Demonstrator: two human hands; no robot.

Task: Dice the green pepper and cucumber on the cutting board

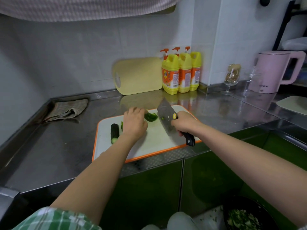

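The green pepper [150, 116], a glossy curved piece, lies just beyond and to the right of the left hand [134, 125], whose curled fingers press down on its near end; the fingertips themselves are hidden. Just right of that hold, the right hand [184, 123] wraps round the black handle of a cleaver [166, 115], its broad steel blade tilted above the board beside the pepper, with small green bits stuck to it.

Left of the holding hand lies a thin green strip [122, 126], and further left the cucumber [114, 133], a dark, ridged stub with a pale cut end facing the person. All sit on a white cutting board [149, 146] with an orange rim, on a shiny steel counter [49, 146].

Below and to the right of the knife hand, a black bowl [244, 216] holds chopped green pieces. Far beyond that hand, a stemmed glass [231, 77] holds something golden-brown, next to a pink kettle [274, 72]. Beyond both hands, three yellow pump bottles [181, 73] stand by a pale yellow board [137, 75] leaning on the tiled wall. A crumpled checked cloth [66, 110] lies well left.
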